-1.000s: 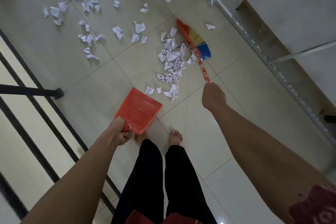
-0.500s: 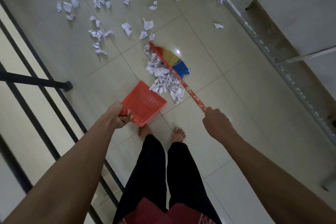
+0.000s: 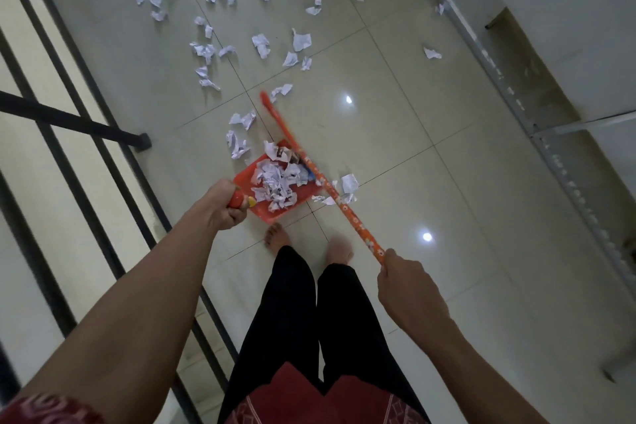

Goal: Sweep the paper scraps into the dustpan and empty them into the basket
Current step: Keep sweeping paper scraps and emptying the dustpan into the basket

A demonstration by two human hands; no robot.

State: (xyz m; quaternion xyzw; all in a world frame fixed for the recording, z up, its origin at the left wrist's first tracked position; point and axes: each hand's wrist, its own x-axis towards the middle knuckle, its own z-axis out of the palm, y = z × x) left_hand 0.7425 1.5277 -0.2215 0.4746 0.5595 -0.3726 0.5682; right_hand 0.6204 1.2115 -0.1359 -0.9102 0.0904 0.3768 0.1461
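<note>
A red dustpan (image 3: 246, 179) lies on the tiled floor in front of my bare feet, with a heap of white paper scraps (image 3: 277, 181) in it. My left hand (image 3: 223, 205) grips its red handle. My right hand (image 3: 406, 284) grips the end of the orange broom stick (image 3: 344, 208). The broom's head is over the pan's far edge, mostly blurred and hidden by the scraps. A few scraps (image 3: 348, 184) lie just right of the pan, others (image 3: 237, 141) just beyond it. Many more scraps (image 3: 206, 52) are scattered farther up the floor. No basket is in view.
A black metal railing (image 3: 99, 129) runs along the left, its base close to the pan. A grey metal rack frame (image 3: 516, 103) stands along the right wall, with one scrap (image 3: 432, 53) near it.
The broom swept toward me and pushed the scrap pile into the dustpan. My right hand pulled back and down. My left hand kept holding the pan's handle.
</note>
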